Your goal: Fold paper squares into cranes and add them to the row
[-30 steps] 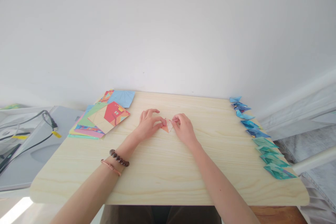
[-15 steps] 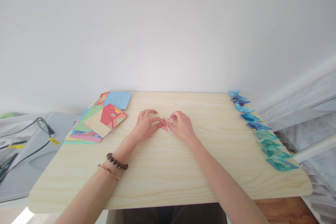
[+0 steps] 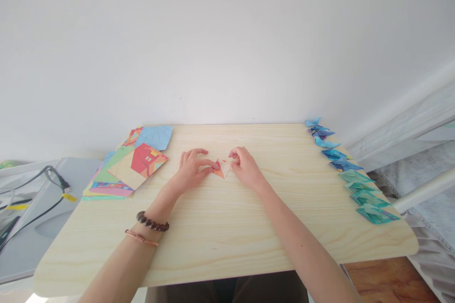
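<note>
A small folded piece of orange, red and white origami paper lies on the wooden table between my hands, its point toward me. My left hand pinches its left corner between thumb and index finger, with the other fingers curled above the table. At the paper's right edge is my right hand, thumb and index finger closed together at the corner. The fingertips hide parts of the paper's edges.
Patterned paper sheets lie in a loose stack at the table's left. Several folded blue and green paper pieces line the right edge. A grey surface with black cables adjoins the table on the left. A white wall stands behind.
My hands have moved slightly apart, and more of the folded paper shows between them. The whole view has shifted a little.
</note>
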Tool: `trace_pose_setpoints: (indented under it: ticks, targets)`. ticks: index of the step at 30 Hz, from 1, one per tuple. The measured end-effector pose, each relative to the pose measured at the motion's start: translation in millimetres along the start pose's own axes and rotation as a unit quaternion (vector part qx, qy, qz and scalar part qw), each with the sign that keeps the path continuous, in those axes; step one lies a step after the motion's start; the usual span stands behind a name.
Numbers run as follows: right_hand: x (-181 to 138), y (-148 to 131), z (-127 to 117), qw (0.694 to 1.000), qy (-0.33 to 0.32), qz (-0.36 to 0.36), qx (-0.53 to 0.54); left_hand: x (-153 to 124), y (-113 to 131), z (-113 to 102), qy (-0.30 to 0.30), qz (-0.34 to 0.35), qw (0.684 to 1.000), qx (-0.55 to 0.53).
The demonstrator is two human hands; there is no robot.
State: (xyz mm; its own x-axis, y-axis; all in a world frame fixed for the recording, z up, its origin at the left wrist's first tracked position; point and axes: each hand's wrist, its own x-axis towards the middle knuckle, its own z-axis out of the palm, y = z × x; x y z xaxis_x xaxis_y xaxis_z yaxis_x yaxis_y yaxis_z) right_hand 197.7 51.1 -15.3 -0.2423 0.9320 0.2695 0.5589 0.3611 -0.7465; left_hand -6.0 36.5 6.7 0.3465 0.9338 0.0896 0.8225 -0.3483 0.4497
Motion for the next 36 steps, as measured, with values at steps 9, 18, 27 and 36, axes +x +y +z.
trace_pose_setpoints:
  ticks: [9, 18, 27, 36]
  targets:
    - [0, 4, -2, 1.000, -0.023, 0.007, 0.007, 0, -4, 2, 0.004, 0.011, 1.000, -0.007]
    - [-6, -3, -15, 0.995, -0.072, -0.074, 0.002, -10, -3, -6, -0.015, 0.123, 0.991, -0.054]
    - [-7, -5, -13, 0.995, -0.080, -0.061, 0.024, -7, 2, -7, 0.008, 0.131, 0.988, -0.083]
    - [-6, -9, -7, 0.992, -0.055, -0.091, 0.060, -9, 4, -5, 0.051, 0.086, 0.987, -0.125]
